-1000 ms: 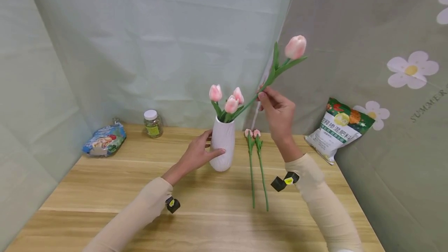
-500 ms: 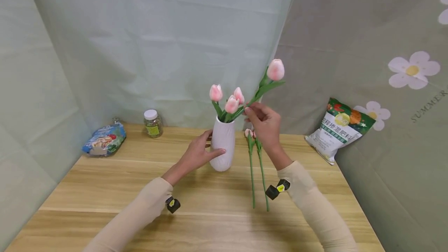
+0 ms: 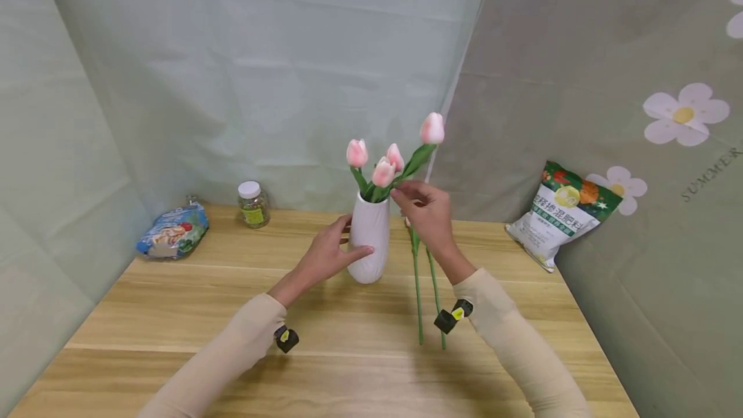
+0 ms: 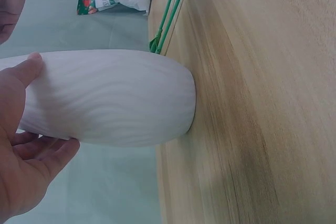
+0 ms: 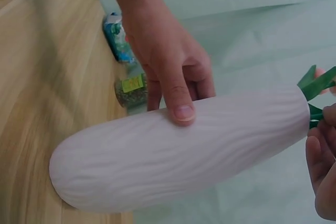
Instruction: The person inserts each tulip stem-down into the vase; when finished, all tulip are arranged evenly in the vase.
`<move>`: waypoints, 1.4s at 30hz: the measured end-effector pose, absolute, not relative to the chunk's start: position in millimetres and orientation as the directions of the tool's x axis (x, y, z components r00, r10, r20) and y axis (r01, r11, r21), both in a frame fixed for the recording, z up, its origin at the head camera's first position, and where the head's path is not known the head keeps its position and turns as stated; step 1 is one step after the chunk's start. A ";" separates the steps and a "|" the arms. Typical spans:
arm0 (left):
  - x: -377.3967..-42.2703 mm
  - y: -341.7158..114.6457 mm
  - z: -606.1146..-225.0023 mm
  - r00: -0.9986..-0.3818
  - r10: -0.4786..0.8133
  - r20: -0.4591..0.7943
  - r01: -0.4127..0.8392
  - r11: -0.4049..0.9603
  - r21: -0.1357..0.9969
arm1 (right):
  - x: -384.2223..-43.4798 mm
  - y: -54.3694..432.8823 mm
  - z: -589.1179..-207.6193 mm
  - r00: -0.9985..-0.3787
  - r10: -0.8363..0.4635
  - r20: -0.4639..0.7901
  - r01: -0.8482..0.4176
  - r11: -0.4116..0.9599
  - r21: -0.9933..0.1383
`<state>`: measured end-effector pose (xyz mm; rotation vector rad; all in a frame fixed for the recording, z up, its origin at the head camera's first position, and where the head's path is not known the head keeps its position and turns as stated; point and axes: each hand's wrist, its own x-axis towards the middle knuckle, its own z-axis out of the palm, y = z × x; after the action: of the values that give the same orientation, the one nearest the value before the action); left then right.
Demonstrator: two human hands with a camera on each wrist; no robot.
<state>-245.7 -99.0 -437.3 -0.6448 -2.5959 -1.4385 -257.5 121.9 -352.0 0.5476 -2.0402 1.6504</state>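
Note:
A white ribbed vase (image 3: pixel 369 240) stands upright on the wooden table, three pink tulips (image 3: pixel 383 171) in its mouth. My left hand (image 3: pixel 328 251) grips the vase from the left side, thumb across its front; the left wrist view shows the fingers curled round the vase wall (image 4: pixel 115 98). At the vase mouth my right hand (image 3: pixel 428 211) pinches another pink tulip (image 3: pixel 432 129) by its stem, the bloom leaning up and right, higher than the others. The lower stem is hidden inside the vase. Two more tulips (image 3: pixel 418 289) lie on the table below the right hand, their blooms mostly covered.
A blue printed bag (image 3: pixel 174 232) lies at the table's back left. Beside it stands a clear jar (image 3: pixel 253 206) with a white lid. A green and white fertiliser bag (image 3: pixel 562 215) leans against the right wall curtain. Fabric walls (image 3: pixel 278 69) close off the back and sides.
My right hand has moved down and left to the vase mouth, and the tulip it pinches has sunk lower and closer to the others. The left hand has stayed on the vase.

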 end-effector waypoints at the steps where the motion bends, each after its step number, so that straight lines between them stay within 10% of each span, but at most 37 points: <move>1: -245.8 -99.1 -437.2 -0.905 0.312 0.290 0.411 0.463 0.785 | -257.6 121.1 -352.4 -0.824 -0.025 0.566 -0.556 0.219 -0.801; 42: -246.0 -98.7 -436.8 -0.911 0.316 0.266 0.393 0.465 0.794 | -259.4 118.4 -348.0 -0.860 -0.132 0.493 -0.506 0.359 -0.785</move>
<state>-246.0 -98.7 -436.8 -0.6350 -2.6184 -1.4518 -259.4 118.4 -348.0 0.5607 -2.2804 1.5023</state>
